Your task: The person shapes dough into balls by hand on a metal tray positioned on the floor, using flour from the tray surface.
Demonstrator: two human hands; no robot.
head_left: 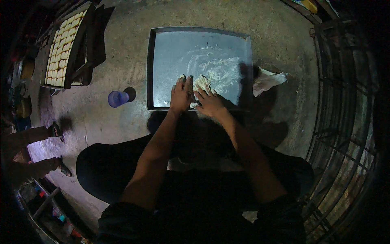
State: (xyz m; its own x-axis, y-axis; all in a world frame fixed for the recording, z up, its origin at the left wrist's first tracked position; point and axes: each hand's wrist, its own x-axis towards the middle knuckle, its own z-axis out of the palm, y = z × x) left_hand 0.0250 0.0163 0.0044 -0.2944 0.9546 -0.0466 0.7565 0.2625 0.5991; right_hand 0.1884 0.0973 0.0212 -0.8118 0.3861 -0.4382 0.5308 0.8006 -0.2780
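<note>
The lump of dough (pixel 202 82) sits on the metal tray (pixel 166 53), a little in from the middle of its near edge. Our right hand (pixel 211 103) is open, with its fingers spread on the dough. Our left hand (pixel 181 95) is open just beside it, with sticky bits on its fingertips, and we can't see it gripping anything. To mix well, we should push, fold and scrape the floury smear (pixel 223 67) into the lump. The dough looks soft, pale and bumpy; the tray is flat and shiny with straight sides.
</note>
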